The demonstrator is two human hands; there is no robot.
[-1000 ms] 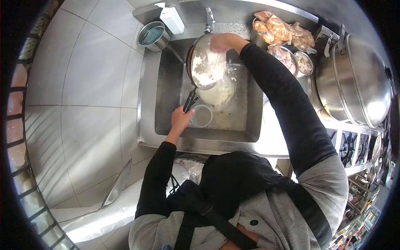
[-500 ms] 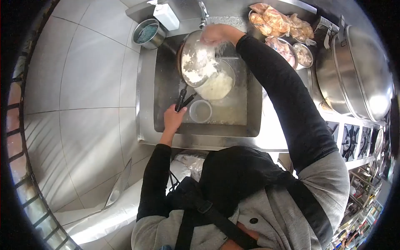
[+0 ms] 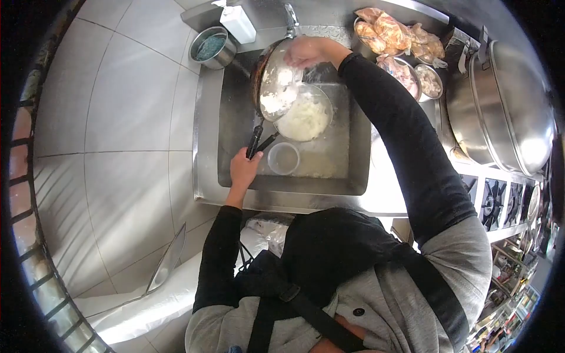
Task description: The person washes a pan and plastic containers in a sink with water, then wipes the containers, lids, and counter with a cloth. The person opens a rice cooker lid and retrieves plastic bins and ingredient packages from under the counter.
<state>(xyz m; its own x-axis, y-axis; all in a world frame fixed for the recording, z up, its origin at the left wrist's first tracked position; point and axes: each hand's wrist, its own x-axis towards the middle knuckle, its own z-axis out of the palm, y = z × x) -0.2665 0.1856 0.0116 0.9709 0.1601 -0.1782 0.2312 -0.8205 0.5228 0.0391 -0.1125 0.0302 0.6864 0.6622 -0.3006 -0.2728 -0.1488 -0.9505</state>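
Observation:
In the head view, a metal pan [image 3: 273, 97] is tipped steeply over the sink, with white, clumpy residue on its inner face. My left hand [image 3: 244, 167] is closed around its black handle [image 3: 255, 141]. A second black handle [image 3: 268, 141] runs close beside it. My right hand [image 3: 306, 53] rests against the upper inside of the tipped pan, fingers curled; what they hold, if anything, is blurred. Below the pan sits a round vessel [image 3: 306, 115] with whitish, cloudy contents. A clear plastic tub [image 3: 283, 159] stands on the sink floor near my left hand.
The steel sink [image 3: 206, 129] has a faucet [image 3: 291, 17] at its back. A pot with a green scrubber [image 3: 210, 48] and a white bottle [image 3: 237, 25] stand back left. Bowls of bagged meat [image 3: 385, 32], a large steel pot [image 3: 500, 106] and stove burners [image 3: 493, 200] are right.
The tipped pan is tilted more upright and turned away, showing less of its inside. White residue on it has shrunk, and the vessel below holds more white material. My left hand has barely moved.

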